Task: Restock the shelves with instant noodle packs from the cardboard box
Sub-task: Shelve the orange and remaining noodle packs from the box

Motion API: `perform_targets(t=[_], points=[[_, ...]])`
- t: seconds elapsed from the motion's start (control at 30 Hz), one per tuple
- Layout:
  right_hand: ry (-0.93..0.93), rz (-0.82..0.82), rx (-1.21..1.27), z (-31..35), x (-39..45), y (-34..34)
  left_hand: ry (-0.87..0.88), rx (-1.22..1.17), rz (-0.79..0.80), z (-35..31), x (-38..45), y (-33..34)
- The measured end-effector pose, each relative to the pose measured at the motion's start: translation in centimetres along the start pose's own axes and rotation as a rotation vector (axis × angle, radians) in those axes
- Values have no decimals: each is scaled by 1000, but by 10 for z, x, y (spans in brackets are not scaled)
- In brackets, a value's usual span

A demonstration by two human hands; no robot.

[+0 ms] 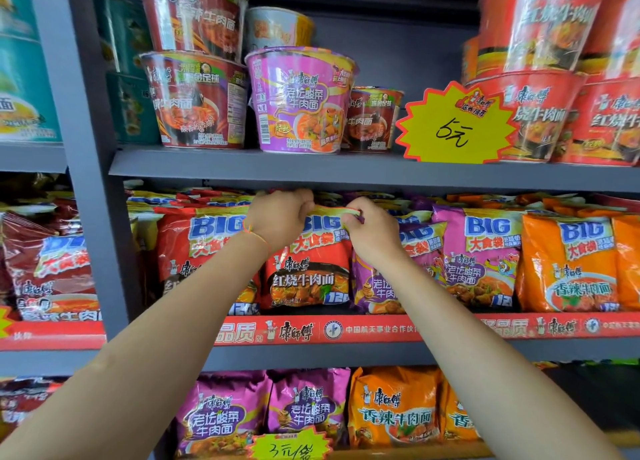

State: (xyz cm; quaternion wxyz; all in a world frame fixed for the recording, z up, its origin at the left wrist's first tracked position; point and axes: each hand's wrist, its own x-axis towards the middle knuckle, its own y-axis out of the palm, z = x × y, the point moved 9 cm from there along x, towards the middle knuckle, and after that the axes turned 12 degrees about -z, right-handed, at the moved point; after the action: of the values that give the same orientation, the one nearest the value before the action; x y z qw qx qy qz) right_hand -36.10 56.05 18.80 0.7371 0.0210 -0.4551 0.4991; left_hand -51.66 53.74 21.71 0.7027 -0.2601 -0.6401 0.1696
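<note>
Both arms reach up to the middle shelf [346, 350] of a grey rack. Left hand [277, 219] is curled over the top-left edge of a red noodle pack [308, 272], fingers tucked behind the seam. Right hand [372, 229] pinches the same pack's top-right edge, thumb and fingers closed on the crimped seal. The pack stands upright at the front of the row, base on the shelf behind the red price strip [381, 330], top just under the shelf above. Another red pack [194, 252] sits just left of it, partly hidden by the left forearm; a purple pack [377, 286] touches it on the right, partly behind the right wrist. Further right: a pink-purple pack [481, 259], then an orange pack [568, 265]. Thin orange string bracelet [258, 236] on the left wrist. Upper shelf holds noodle bowls: a purple bowl [298, 103] in the middle, dark red bowls [197, 99] stacked to its left, bright red bowls [540, 113] stacked at right, and a yellow starburst tag [457, 127] marked 6元 leaning in front of them. Lower shelf has smaller purple packs [263, 411] and orange packs [394, 407], with a second yellow tag [291, 447] at the bottom edge. Cardboard box is out of frame.
</note>
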Motion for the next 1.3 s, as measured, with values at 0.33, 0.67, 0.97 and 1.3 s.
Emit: perform_targets(t=[0.33, 0.67, 0.97, 1.3], points=[[-97, -194, -257, 10, -3, -1, 301, 110, -342, -56, -52, -8], [-525, -39, -244, 15, -25, -8, 305, 188, 170, -34, -64, 73], [-679, 140, -649, -37, -37, -13, 329, 212, 101, -33, -62, 70], [-719, 162, -589, -33, -33, -4, 265, -134, -164, -84, -59, 17]])
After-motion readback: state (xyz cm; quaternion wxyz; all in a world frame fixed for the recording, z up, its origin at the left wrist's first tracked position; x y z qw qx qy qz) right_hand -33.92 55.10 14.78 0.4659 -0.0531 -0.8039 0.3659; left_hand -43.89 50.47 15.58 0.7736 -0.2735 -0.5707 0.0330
